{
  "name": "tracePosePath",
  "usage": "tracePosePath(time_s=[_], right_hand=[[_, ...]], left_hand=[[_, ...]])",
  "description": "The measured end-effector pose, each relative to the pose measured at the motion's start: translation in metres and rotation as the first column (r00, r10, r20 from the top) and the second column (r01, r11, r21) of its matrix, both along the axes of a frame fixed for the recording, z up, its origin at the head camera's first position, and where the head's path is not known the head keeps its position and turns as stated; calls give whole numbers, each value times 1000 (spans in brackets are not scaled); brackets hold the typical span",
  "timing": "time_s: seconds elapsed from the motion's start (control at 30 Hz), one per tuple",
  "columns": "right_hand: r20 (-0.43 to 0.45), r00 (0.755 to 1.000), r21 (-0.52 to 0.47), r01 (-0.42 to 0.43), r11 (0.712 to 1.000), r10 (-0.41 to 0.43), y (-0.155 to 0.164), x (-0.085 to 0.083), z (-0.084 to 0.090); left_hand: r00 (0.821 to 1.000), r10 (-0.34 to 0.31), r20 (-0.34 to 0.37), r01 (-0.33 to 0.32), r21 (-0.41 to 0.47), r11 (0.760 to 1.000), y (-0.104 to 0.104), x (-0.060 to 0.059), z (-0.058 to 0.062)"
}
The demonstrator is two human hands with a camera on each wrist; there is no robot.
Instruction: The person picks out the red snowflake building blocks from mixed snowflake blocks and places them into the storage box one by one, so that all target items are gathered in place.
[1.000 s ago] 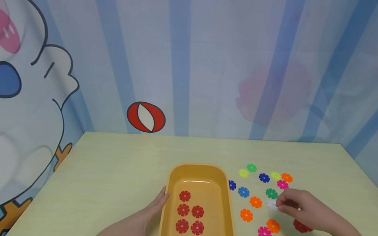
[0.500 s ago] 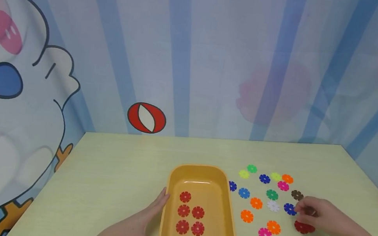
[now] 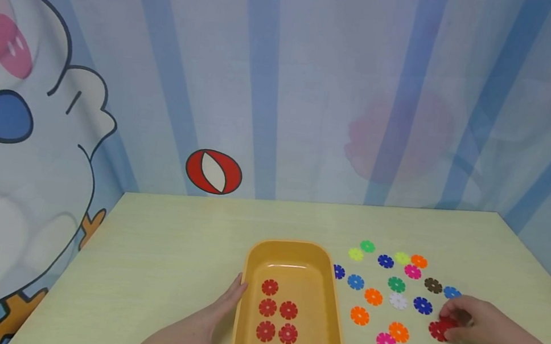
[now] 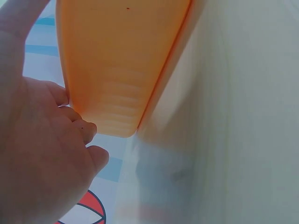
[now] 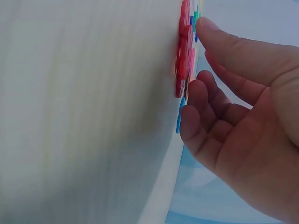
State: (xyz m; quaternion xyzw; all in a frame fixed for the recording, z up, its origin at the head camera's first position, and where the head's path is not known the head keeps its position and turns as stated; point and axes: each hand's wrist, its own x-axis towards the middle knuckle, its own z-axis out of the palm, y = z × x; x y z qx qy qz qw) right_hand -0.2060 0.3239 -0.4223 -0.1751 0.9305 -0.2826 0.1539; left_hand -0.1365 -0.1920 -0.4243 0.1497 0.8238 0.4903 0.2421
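Observation:
An orange tray (image 3: 297, 247) stands near the table's front edge with several red discs (image 3: 288, 310) lying flat in two columns inside. My left hand (image 3: 199, 332) rests against the tray's left outer wall (image 4: 117, 60), fingers (image 4: 79, 126) pressed to the plastic. To the right, a red disc (image 3: 436, 330) lies on the table. My right hand (image 3: 465, 323) is on it, with the thumb (image 5: 210, 32) and curled fingers (image 5: 196, 98) closing on opposite edges of the red disc (image 5: 183, 65). It looks like more than one red piece overlapping there.
Several loose discs in green (image 3: 396, 284), blue, orange, pink, yellow, white and brown are scattered on the pale table (image 3: 168, 250) between the tray and my right hand. A printed cartoon backdrop (image 3: 266, 79) walls the table's far side and both flanks.
My right hand has drawn back rightward and toward me from the white disc to the red disc, uncovering dark blue, brown and blue discs. The left hand and tray have stayed put.

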Motion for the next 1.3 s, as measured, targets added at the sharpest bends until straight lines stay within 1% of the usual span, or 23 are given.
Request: tracePosePath(time_s=[0.1, 0.33, 0.43, 0.7, 0.87, 1.03, 1.23, 1.3], right_hand=[[6, 1000, 14, 18, 1000, -18, 1, -1, -2], [30, 998, 34, 47, 998, -48, 2, -2, -5], [40, 998, 37, 49, 998, -51, 2, -2, -5], [51, 997, 49, 56, 997, -59, -1, -3, -4], [60, 996, 65, 56, 996, -60, -3, -4, -4], [58, 997, 79, 55, 995, -60, -4, -5, -4], [39, 998, 86, 53, 995, -56, -6, -4, -4], [30, 999, 88, 40, 995, -43, -5, -4, -4]], left_hand=[[1000, 4, 11, -4, 12, 1000, 0, 0, 0], [1000, -13, -14, 14, 10, 1000, 0, -1, -1], [1000, -12, -10, 12, 8, 1000, 0, -1, -1], [999, -17, -28, 16, -13, 1000, -1, -1, -1], [999, -19, -31, 19, -9, 1000, -2, -1, -1], [1000, -14, -23, 14, -1, 1000, -1, -1, 0], [1000, -16, -23, 15, -20, 1000, -1, 0, 1], [999, -22, -31, 21, -28, 999, -1, -1, 1]])
